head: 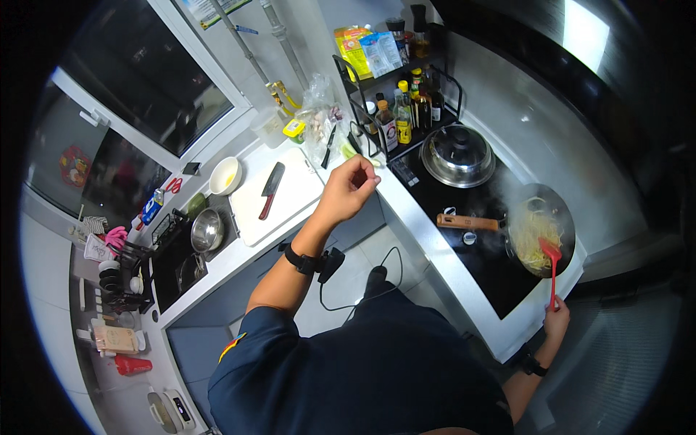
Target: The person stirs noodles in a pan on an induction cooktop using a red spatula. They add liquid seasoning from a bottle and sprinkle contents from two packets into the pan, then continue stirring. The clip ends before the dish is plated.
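Note:
My left hand (350,187) is raised above the corner where the two counters meet. Its fingers curl round to the thumb, leaving a round gap, and nothing shows in them. At the far right, my right hand (557,321) grips the handle of a red spatula (551,250). The spatula's head rests among pale, thin strands of food (533,231), which look like bean sprouts or noodles, in a dark frying pan (566,228). Steam rises from the pan, whose wooden handle (467,222) points left over the black cooktop (489,277).
A lidded steel pan (458,157) sits on the cooktop beside a black rack (399,70) of bottles and packets. On the left counter, a cleaver (272,187) lies on a white cutting board (299,190); near it are a white bowl (225,175) and a metal bowl (207,230).

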{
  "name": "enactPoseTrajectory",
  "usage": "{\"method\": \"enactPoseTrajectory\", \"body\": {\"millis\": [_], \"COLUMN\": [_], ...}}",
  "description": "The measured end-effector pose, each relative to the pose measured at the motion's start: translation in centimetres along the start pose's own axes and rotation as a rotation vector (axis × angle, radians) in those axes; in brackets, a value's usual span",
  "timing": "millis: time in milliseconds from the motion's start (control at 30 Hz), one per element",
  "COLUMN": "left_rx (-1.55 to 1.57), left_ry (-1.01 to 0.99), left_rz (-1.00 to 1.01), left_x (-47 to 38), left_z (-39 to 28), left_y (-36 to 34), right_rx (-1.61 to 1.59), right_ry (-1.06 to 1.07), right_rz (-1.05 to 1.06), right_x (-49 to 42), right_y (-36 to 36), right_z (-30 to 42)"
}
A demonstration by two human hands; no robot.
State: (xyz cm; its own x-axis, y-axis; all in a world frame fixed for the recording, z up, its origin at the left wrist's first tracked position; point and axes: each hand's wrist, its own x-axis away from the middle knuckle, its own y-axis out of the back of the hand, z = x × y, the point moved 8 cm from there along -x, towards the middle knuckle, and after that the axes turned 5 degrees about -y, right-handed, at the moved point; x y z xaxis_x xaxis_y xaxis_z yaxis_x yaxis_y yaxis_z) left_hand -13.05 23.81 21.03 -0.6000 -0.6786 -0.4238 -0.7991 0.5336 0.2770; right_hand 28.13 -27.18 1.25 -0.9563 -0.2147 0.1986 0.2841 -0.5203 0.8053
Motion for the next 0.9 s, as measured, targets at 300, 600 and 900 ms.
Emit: {"method": "enactPoseTrajectory", "body": {"millis": [300,600,900], "left_rx": [0.242,0.485,0.012], "left_ry": [-0.126,-1.191,-0.758], "left_rz": [0.17,0.388,0.091], "left_x": [-3.9,-6.6,-19.7], "left_z": [-5.0,-19.1,-3.3], "left_y": [3.5,8.8,10.7], "right_rx": [-0.054,-0.073,-0.171], "right_ry": [-0.095,0.202,0.174], "right_rz": [-0.188,-0.65,-0.731], "right_x": [0.2,8.2,16.8], "right_y": [-2.0,2.5,-2.6], "right_z": [-3.2,13.1,20.3]}}
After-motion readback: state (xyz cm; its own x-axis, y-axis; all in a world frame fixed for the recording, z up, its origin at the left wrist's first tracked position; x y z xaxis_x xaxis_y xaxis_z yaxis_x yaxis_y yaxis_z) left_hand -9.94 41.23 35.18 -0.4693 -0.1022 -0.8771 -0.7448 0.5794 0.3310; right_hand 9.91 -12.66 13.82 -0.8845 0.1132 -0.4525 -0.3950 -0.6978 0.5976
